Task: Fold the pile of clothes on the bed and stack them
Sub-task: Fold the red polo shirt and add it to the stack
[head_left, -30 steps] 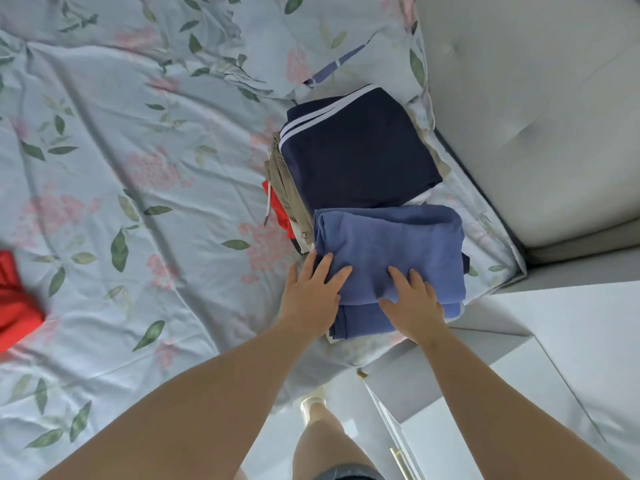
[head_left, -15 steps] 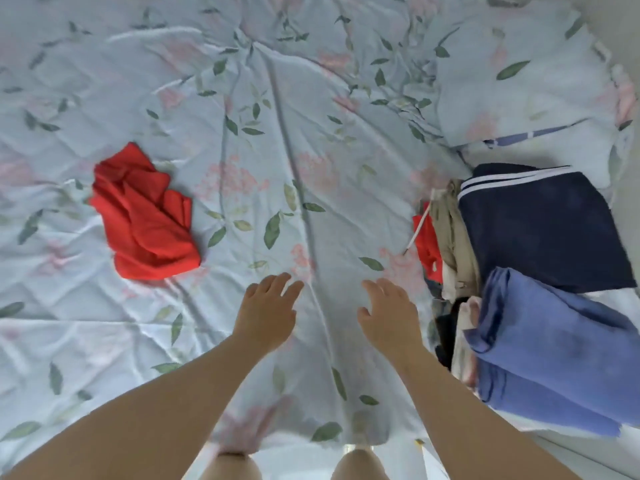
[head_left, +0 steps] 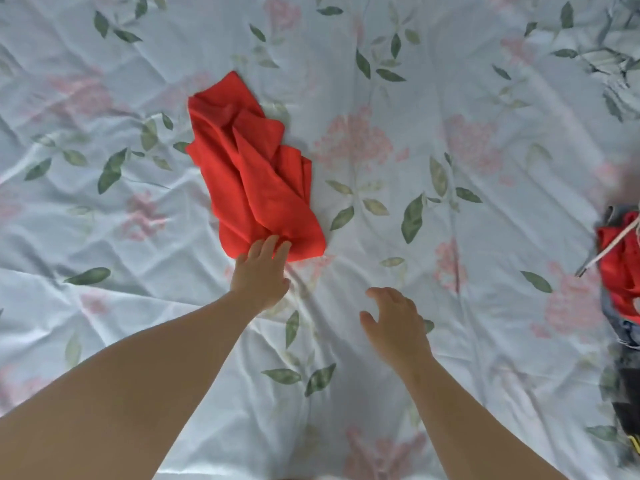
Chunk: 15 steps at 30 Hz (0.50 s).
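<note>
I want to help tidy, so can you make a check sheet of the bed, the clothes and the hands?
Surface: flowered sheet, wrinkled.
Job's things: crumpled red cloth, unfolded, mid-bed; pile of clothes at the right edge, cut off.
Clutter: nothing seen.
Hands: left hand open, touching the red cloth's near edge; right hand open, holding nothing.
Cables: nothing seen.
Surroundings: nothing seen beyond the bed.

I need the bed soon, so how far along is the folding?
Done: the edge of a stack of clothes shows at the right, though most is out of view. In hand: the left hand touches the near end of a crumpled red garment; the right hand hovers empty over the floral sheet. Left: fold that garment and stack it.
</note>
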Motion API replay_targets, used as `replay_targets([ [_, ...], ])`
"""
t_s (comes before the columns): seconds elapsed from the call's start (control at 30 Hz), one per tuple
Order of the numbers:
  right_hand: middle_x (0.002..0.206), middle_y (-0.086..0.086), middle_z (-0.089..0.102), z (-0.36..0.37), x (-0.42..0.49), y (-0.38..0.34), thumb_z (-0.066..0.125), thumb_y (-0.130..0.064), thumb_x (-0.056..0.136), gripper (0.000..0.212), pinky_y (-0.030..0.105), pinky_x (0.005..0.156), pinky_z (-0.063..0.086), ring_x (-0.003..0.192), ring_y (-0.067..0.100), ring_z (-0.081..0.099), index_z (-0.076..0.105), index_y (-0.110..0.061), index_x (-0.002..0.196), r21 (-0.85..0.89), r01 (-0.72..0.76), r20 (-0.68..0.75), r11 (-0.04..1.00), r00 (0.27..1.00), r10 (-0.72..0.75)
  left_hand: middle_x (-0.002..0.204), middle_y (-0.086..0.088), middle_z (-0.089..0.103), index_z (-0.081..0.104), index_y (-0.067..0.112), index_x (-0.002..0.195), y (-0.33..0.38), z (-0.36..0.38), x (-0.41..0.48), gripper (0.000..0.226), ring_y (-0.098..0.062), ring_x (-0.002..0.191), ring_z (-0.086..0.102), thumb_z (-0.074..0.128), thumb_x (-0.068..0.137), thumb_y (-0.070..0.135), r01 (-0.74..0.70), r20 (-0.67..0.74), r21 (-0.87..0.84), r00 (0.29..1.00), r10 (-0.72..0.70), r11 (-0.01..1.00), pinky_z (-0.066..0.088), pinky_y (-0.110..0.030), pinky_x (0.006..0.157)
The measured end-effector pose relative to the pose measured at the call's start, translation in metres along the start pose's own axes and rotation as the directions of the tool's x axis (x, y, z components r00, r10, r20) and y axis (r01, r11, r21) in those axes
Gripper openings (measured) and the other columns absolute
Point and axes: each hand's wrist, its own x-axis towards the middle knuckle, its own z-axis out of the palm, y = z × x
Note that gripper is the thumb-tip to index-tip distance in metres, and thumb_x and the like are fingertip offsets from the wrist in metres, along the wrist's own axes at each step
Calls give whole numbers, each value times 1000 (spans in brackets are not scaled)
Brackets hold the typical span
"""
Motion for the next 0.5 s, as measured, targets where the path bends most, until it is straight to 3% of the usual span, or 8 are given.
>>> replay_targets([
  [0.07, 143, -6, 39, 6, 8, -3, 44, -28, 96, 42, 33, 101, 30, 131, 19, 34, 40, -25, 138, -8, -26, 0, 1000, 1000, 26, 153, 2, 15, 18, 25, 147, -6, 7, 17, 71, -24, 138, 21, 54, 89, 42, 3, -2, 95, 1000, -2, 995, 32, -41, 102],
  [0.17, 144, -7, 39, 13, 12, -6, 44, -29, 96, 42, 33, 103, 31, 131, 18, 34, 40, -25, 138, 13, -52, 15, 999, 999, 52, 143, 0, 37, 41, 22, 135, -10, 10, 32, 42, -27, 124, 39, 48, 94, 25, 7, -175, 139, 984, 17, 990, 35, -41, 92],
  [0.27, 144, -7, 39, 12, 9, -9, 45, -28, 97, 41, 35, 106, 34, 132, 18, 36, 41, -24, 137, 84, -80, 26, 993, 997, 78, 126, -4, 55, 52, 14, 122, -8, 0, 34, 29, -28, 115, 50, 44, 94, 12, 6, -255, -172, 966, -51, 985, 34, -38, 94],
  [0.37, 143, -6, 40, 1, 0, -17, 46, -26, 96, 40, 39, 105, 37, 130, 17, 38, 43, -23, 136, 184, -82, 12, 979, 997, 81, 111, -11, 63, 49, 8, 124, -8, -30, 21, 30, -33, 97, 57, 44, 94, 10, 15, -243, -602, 949, -201, 799, 40, -37, 79],
  [0.5, 140, -5, 42, -21, -19, -27, 47, -25, 96, 38, 33, 103, 38, 127, 16, 42, 46, -24, 134, 318, -52, -43, 947, 997, 69, 76, 3, 56, 52, 14, 116, -4, -87, -7, 22, -19, 67, 50, 41, 97, 15, -84, -321, -764, 909, -265, 639, 35, -27, 57],
])
